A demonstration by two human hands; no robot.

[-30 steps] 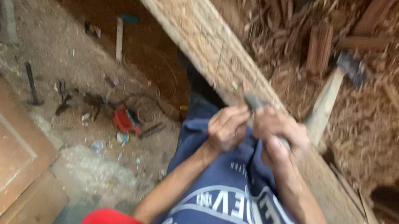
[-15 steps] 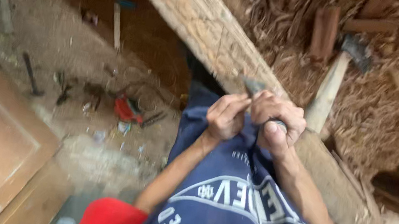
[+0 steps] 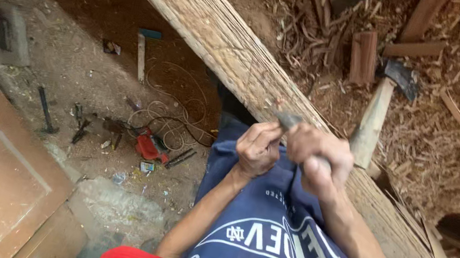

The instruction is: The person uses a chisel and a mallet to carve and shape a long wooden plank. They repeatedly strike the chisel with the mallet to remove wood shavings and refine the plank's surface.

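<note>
Gripping a small metal tool (image 3: pixel 288 121), the right hand (image 3: pixel 320 156) and left hand (image 3: pixel 258 147) are clenched together, steadying it against the slanted plank (image 3: pixel 199 15).

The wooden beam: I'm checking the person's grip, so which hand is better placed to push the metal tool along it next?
Probably the right hand: it is wrapped around the tool's handle, with the metal tool sticking out toward the wooden beam. The left hand only pinches beside the tip, seemingly guiding it.
</note>
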